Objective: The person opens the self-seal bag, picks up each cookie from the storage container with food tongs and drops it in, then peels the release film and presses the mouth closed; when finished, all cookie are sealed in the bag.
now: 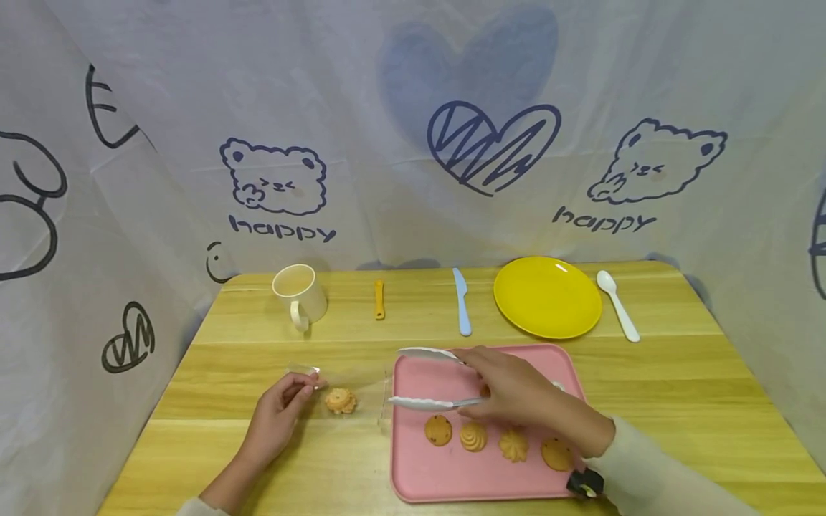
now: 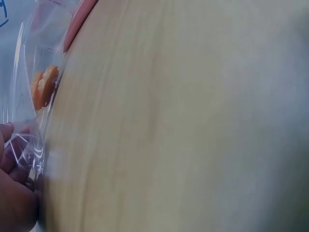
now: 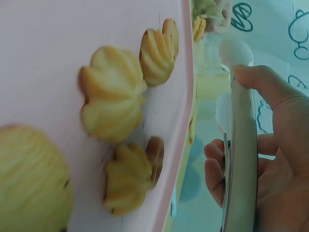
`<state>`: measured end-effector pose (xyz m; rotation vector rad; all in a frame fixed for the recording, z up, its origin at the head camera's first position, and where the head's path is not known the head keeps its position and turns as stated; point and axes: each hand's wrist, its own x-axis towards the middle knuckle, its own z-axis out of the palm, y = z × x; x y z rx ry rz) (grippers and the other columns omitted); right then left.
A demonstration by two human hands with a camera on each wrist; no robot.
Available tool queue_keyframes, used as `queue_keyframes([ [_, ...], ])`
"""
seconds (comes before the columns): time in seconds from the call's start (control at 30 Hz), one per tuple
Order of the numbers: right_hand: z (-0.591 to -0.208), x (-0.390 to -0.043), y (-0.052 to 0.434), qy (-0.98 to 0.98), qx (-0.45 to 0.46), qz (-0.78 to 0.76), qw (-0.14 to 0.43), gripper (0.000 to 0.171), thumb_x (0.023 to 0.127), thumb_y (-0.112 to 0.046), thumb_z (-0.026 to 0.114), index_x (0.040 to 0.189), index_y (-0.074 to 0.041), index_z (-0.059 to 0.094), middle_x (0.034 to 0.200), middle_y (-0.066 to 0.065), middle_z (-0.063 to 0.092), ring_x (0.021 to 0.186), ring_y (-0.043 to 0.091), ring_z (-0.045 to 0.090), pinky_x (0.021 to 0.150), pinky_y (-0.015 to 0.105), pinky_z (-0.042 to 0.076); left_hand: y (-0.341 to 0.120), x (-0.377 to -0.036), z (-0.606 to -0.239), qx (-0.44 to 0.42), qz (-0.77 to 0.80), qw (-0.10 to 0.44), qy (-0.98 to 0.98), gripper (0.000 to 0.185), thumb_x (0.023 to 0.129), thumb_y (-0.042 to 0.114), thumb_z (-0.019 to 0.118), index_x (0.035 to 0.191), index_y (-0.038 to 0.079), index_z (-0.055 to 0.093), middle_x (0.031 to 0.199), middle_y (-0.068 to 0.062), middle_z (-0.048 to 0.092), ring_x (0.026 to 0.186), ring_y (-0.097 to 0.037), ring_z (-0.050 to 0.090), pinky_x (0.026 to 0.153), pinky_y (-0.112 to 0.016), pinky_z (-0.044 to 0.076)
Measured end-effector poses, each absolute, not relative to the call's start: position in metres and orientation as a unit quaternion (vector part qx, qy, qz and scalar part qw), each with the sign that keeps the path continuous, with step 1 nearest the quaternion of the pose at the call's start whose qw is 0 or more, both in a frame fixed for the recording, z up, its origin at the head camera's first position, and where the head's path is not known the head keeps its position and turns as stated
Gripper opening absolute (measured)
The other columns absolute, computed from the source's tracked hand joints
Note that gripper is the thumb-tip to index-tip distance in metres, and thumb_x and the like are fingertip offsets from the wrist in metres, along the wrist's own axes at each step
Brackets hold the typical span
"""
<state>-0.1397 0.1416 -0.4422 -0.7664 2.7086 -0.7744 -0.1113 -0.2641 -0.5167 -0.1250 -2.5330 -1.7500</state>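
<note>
My left hand [image 1: 276, 416] pinches the edge of a clear plastic bag [image 1: 369, 378] lying left of the pink tray [image 1: 490, 489]. Inside the bag sit a few golden cookies [image 1: 340, 401], which the left wrist view shows through the plastic [image 2: 53, 21]. Over the tray, my right hand [image 1: 516, 390] grips a pair of tongs [image 3: 243, 159]. Their white tips [image 1: 419, 404] point left toward the bag's mouth, spread apart with nothing between them. Several cookies [image 1: 473, 436], some round and some swirled, lie on the tray, and my right hand partly hides others.
Along the back of the wooden table [image 1: 226, 344] stand a cream mug [image 1: 308, 297], a small yellow handle-like piece [image 1: 379, 299], a pale blue knife [image 1: 462, 304], a yellow plate [image 1: 547, 297] and a white spoon [image 1: 619, 307]. A printed curtain [image 1: 374, 179] hangs close behind and at both sides.
</note>
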Motion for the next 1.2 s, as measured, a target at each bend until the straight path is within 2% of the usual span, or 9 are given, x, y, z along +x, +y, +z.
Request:
queue_keyframes([
  [0.07,-0.442,-0.138,0.149,0.924,-0.259,-0.263,0.104,0.088,0.083,-0.045,0.086,0.156,-0.017,0.045,0.141,0.002,0.059,0.109,0.017,0.063,0.096,0.043,0.056,-0.264,-0.111,-0.517,-0.037,-0.571,0.029,-0.820,0.014,0.105,0.010,0.059,0.108,-0.002,0.065,0.124,-0.019,0.072,0.126,-0.001,0.058,0.101,-0.010,0.047],
  [0.33,-0.443,-0.133,0.175,0.929,-0.272,-0.244,0.064,0.086,0.085,-0.046,0.084,0.156,-0.016,0.045,0.149,0.006,0.056,0.112,0.020,0.066,0.095,0.046,0.058,-0.264,-0.110,-0.517,-0.033,-0.577,0.031,-0.816,0.014,0.105,0.011,0.060,0.109,-0.002,0.066,0.126,-0.018,0.071,0.125,-0.004,0.059,0.100,-0.010,0.048],
  [0.73,-0.451,-0.122,0.212,0.940,-0.264,-0.211,0.048,0.085,0.084,-0.050,0.083,0.151,-0.010,0.051,0.138,0.006,0.063,0.105,0.018,0.067,0.089,0.046,0.059,-0.264,-0.110,-0.516,-0.032,-0.575,0.025,-0.817,0.015,0.105,0.011,0.060,0.109,-0.001,0.066,0.122,-0.016,0.073,0.129,-0.008,0.058,0.101,-0.009,0.047],
  [0.93,-0.456,-0.118,0.230,0.942,-0.270,-0.195,0.025,0.081,0.084,-0.050,0.084,0.146,-0.007,0.055,0.125,0.002,0.067,0.096,0.010,0.063,0.082,0.039,0.058,-0.264,-0.111,-0.516,-0.036,-0.578,0.023,-0.815,0.016,0.105,0.012,0.059,0.109,-0.002,0.066,0.121,-0.016,0.073,0.129,-0.008,0.058,0.102,-0.010,0.046],
  [1.07,-0.457,-0.116,0.238,0.945,-0.265,-0.190,0.024,0.081,0.083,-0.050,0.084,0.145,-0.006,0.056,0.121,0.001,0.068,0.095,0.009,0.062,0.083,0.040,0.059,-0.264,-0.112,-0.516,-0.039,-0.580,0.021,-0.814,0.017,0.106,0.013,0.059,0.110,-0.002,0.066,0.122,-0.016,0.073,0.132,-0.013,0.057,0.102,-0.010,0.046],
  [1.2,-0.457,-0.114,0.245,0.947,-0.260,-0.184,0.030,0.082,0.083,-0.052,0.084,0.145,-0.007,0.057,0.122,0.002,0.068,0.095,0.009,0.061,0.085,0.042,0.058,-0.264,-0.111,-0.515,-0.035,-0.580,0.020,-0.814,0.016,0.106,0.012,0.059,0.110,-0.001,0.066,0.120,-0.015,0.074,0.132,-0.013,0.057,0.102,-0.010,0.046],
])
